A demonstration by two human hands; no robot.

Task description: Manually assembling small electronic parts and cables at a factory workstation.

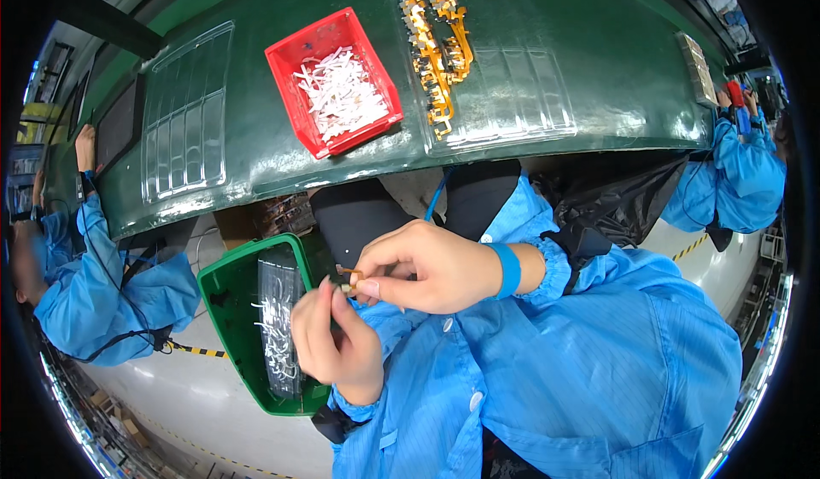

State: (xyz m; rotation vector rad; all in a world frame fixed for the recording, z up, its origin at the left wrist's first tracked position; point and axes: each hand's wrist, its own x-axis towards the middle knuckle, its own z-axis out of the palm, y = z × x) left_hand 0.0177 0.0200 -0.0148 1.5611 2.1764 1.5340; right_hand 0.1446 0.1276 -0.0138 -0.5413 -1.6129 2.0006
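My right hand [436, 265], with a blue band at the wrist, pinches a small orange flexible circuit [348, 270] between thumb and fingertips above my lap. My left hand [339, 339] meets it there, thumb and fingers pinched at the near end of the piece. What exactly lies between the left fingertips is too small to make out. On the bench, a clear plastic tray [530, 94] carries several similar orange flexible circuits [436, 60] in two rows. A red bin [389, 94] to their left contains many white strips [339, 94].
Below the bench edge, a green bin [235, 334] holds a dark tray with white scraps [280, 342]. Another clear tray [184, 111] lies on the green bench [256, 167]. Co-workers in blue sit at left [128, 299] and right [747, 176]. A black bag [606, 197] hangs at right.
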